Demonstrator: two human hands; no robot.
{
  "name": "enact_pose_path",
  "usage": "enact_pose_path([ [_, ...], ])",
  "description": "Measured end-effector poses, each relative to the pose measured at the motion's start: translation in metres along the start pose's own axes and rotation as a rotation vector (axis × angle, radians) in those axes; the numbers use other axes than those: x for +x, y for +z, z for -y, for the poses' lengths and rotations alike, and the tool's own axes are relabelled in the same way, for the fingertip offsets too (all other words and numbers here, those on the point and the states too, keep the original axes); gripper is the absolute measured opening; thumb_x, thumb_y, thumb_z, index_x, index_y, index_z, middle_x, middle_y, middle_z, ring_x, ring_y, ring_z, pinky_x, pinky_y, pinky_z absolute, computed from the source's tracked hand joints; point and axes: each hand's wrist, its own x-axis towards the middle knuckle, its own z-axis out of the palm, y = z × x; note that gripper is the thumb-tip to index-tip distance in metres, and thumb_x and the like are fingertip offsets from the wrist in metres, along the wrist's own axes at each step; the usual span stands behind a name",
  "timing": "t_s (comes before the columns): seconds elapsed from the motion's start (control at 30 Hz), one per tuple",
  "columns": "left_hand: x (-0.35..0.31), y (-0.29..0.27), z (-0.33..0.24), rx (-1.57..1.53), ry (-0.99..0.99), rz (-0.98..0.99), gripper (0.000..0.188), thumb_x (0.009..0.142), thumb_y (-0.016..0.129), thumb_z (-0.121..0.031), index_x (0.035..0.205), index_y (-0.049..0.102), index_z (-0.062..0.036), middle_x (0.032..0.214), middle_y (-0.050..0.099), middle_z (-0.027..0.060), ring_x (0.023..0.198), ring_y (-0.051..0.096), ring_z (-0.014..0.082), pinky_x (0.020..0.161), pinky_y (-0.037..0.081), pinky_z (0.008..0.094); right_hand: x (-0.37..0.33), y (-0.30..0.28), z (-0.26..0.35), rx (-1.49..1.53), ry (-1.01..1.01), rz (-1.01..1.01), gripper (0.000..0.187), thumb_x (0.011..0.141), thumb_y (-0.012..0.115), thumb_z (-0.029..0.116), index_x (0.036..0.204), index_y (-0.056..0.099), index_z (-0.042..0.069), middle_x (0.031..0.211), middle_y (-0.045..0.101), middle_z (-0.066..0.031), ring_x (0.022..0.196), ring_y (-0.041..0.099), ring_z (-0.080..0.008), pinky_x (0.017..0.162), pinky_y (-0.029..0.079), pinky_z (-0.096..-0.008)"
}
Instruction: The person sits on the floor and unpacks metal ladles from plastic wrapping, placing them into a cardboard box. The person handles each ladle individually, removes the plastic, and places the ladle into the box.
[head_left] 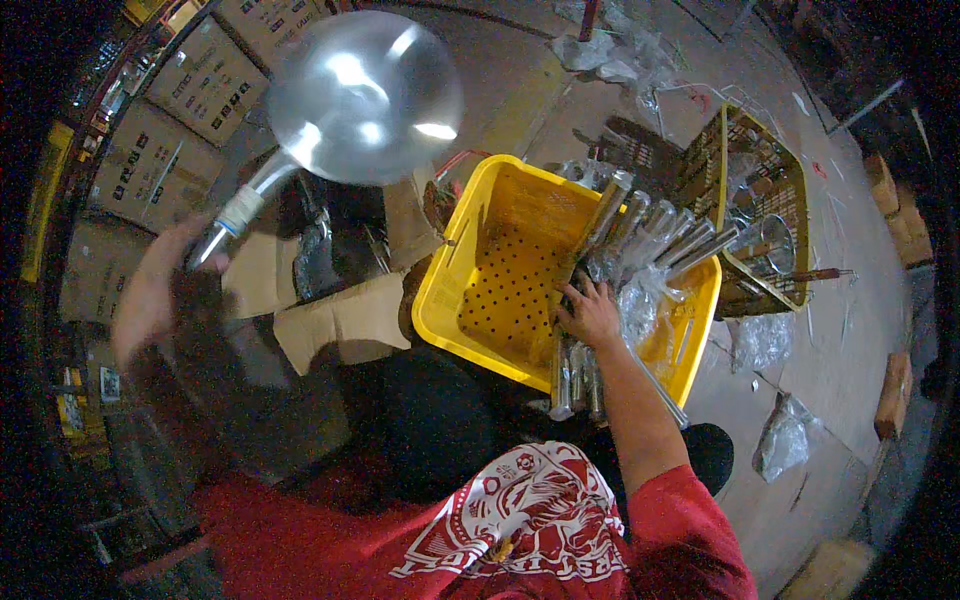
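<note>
My left hand (pixel 165 290), blurred by motion, is closed round the handle of a shiny metal wok (pixel 365 95). The wok is raised at the upper left, its round bowl away from me and a pale band around the handle. My right hand (pixel 590 312) lies with spread fingers on a metal tube (pixel 562 370) in a bundle of tubular handles (pixel 655 225), some wrapped in clear plastic. These lie across a yellow plastic basket (pixel 480 330) in front of me. What the handles belong to is mostly hidden.
An open cardboard box (pixel 345 325) stands left of the basket, with dark wrapped things inside. Stacked cartons (pixel 160 165) line the far left. A second yellow crate (pixel 715 170) with metal items stands at the right. Plastic wrap (pixel 785 435) litters the floor.
</note>
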Motion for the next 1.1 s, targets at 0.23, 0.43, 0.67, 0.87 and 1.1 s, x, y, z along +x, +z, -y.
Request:
enact_pose_path([
  [0.23, 0.005, 0.072, -0.056, 0.566, 0.413, 0.595, 0.036, 0.088, 0.063, -0.014, 0.122, 0.055, -0.0042, 0.088, 0.069, 0.0207, 0.083, 0.07, 0.0373, 0.071, 0.056, 0.0509, 0.001, 0.003, -0.002, -0.042, -0.017, -0.006, 0.055, 0.086, 0.065, 0.049, 0.137, 0.056, 0.031, 0.152, 0.042, -0.0184, 0.132, 0.042, -0.0496, 0.112, 0.038, -0.0545],
  [0.43, 0.006, 0.187, -0.061, 0.793, 0.441, 0.727, 0.026, 0.088, 0.055, -0.008, 0.111, 0.06, 0.0028, 0.094, 0.071, 0.0204, 0.085, 0.071, 0.0391, 0.074, 0.057, 0.0495, -0.002, -0.003, 0.01, -0.004, 0.027, -0.065, 0.046, 0.087, 0.065, 0.048, 0.129, 0.063, 0.03, 0.159, 0.031, -0.0133, 0.131, 0.042, -0.0474, 0.111, 0.039, -0.0526],
  [0.67, 0.013, 0.262, -0.043, 0.715, 0.5, 0.879, 0.026, 0.081, 0.062, -0.009, 0.102, 0.072, 0.0027, 0.1, 0.071, 0.0208, 0.093, 0.07, 0.0395, 0.08, 0.057, 0.0486, 0.001, 0.0, 0.006, -0.061, -0.066, -0.16, 0.038, 0.086, 0.068, 0.036, 0.123, 0.067, 0.027, 0.156, 0.034, -0.0062, 0.125, 0.045, -0.0429, 0.105, 0.045, -0.0499],
  [0.87, 0.012, 0.305, -0.053, 0.792, 0.601, 1.08, 0.033, 0.073, 0.071, -0.01, 0.103, 0.073, 0.0033, 0.108, 0.07, 0.0226, 0.101, 0.069, 0.0375, 0.087, 0.056, 0.0468, 0.003, 0.004, 0.003, 0.022, -0.092, -0.13, 0.045, 0.086, 0.069, 0.034, 0.129, 0.061, 0.024, 0.148, 0.046, -0.003, 0.123, 0.048, -0.0375, 0.104, 0.043, -0.052],
  [1.1, -0.002, 0.334, -0.074, 0.698, 0.574, 1.267, 0.032, 0.075, 0.067, -0.012, 0.102, 0.075, 0.0018, 0.11, 0.07, 0.0224, 0.104, 0.068, 0.0376, 0.089, 0.054, 0.0474, 0.003, -0.025, 0.024, -0.131, -0.042, 0.028, 0.074, 0.089, 0.064, 0.038, 0.153, 0.029, 0.043, 0.149, 0.046, -0.004, 0.128, 0.046, -0.0361, 0.106, 0.036, -0.0633],
])
